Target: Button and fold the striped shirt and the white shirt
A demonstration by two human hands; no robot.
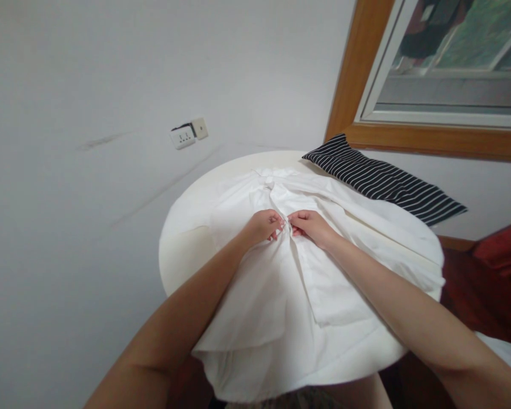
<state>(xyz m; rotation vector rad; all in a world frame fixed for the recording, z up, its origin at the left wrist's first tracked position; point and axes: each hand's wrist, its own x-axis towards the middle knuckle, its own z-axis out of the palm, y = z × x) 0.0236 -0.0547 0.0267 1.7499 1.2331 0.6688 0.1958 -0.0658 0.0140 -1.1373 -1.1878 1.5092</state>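
A white shirt (255, 307) lies spread over a round white table (187, 250), its collar toward the far side and its hem hanging over the near edge. My left hand (264, 225) pinches the shirt's front edge near the middle. Right beside it, my right hand (309, 226) pinches the opposite front edge, so the fingertips of both hands almost meet. Between them the fabric is gathered and slightly raised. Whether a button sits between the fingers is too small to make out.
A black and white striped cloth (383, 176) lies at the table's far right edge, partly overhanging it. Behind the table is a white wall with a power socket (183, 137). A wood-framed window (426, 139) is at the upper right. Dark red fabric (505, 250) shows at the right.
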